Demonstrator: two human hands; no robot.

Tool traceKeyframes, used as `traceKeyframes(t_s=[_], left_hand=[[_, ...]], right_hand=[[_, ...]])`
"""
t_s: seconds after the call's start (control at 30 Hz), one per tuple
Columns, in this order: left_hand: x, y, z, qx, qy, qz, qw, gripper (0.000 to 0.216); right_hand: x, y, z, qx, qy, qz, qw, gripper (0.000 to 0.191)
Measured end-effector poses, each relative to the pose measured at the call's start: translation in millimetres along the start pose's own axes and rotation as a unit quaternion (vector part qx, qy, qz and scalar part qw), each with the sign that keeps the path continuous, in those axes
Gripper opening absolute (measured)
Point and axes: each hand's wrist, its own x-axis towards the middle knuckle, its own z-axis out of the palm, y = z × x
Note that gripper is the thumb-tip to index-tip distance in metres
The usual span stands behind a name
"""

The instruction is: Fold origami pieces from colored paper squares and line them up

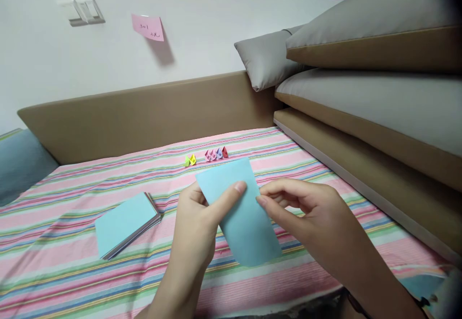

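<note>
A light blue sheet of paper (241, 223) is held up in front of me, tilted, above the striped cloth. My left hand (205, 213) grips it from the left, thumb flat on its face and the other fingers hidden behind. At the right edge of the sheet, my right hand (299, 208) pinches with thumb and forefinger, seemingly on the paper's edge. To the left lies a stack of coloured paper (126, 225) with a light blue sheet on top. Beyond my hands stand small folded paper pieces, yellow ones (190, 160) and a row of pink, purple and red ones (216, 154).
The striped cloth (72, 271) covers the surface. A brown padded board (151, 112) runs along the back. Large grey and brown cushions (371, 88) are piled at the right, and a blue cushion (21, 165) sits far left. A pink note (147, 27) and switches (83, 11) are on the wall.
</note>
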Motion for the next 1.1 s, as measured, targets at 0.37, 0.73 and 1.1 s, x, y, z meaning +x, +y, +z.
traceKeyframes(t_s=[0.37, 0.73, 1.1], left_hand=[[0.1, 0.6, 0.3, -0.003, 0.013, 0.012, 1.0, 0.028], [-0.2, -1.5, 1.3, -0.006, -0.046, -0.005, 0.999, 0.022], [1.6, -4.8, 2.2, -0.002, -0.064, -0.026, 0.998, 0.02]], right_hand=[[-3.8, 2.1, 0.0, -0.003, -0.039, 0.015, 0.999, 0.012], [0.0, 2.3, 0.0, 0.012, 0.049, -0.006, 0.999, 0.008], [5.7, 6.4, -4.0, 0.136, 0.029, 0.046, 0.989, 0.015]])
